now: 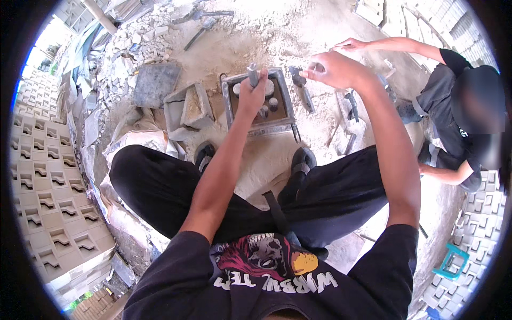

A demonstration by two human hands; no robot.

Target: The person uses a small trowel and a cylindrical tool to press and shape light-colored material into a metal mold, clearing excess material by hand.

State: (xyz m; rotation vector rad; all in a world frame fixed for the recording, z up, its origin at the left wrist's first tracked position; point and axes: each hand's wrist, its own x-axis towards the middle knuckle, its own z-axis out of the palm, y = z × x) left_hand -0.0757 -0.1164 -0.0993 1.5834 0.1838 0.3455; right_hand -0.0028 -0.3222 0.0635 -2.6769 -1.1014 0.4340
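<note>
My left hand (253, 96) is closed around a short grey metal cylinder (252, 74), held upright over a rectangular metal mould box (290, 104). Inside the box are pale round discs (268, 88) and small upright cylindrical pieces (273, 103), partly covered by that hand. Off to the right, my right hand (338, 70) is raised in the air, its fingers loosely bent and apart, with nothing visible in them. Below its fingertips lies a dark hand tool (304, 92) with a wide head, on the dusty ground beside the box.
A grey open block-shaped mould (188, 111) and a flat dark slab (156, 84) lie left of the box. Rubble (125, 53) and a hammer-like tool (200, 34) are farther off. At right a co-worker (442, 101) crouches, one hand (349, 45) beyond mine. A teal stool (451, 261) stands lower right.
</note>
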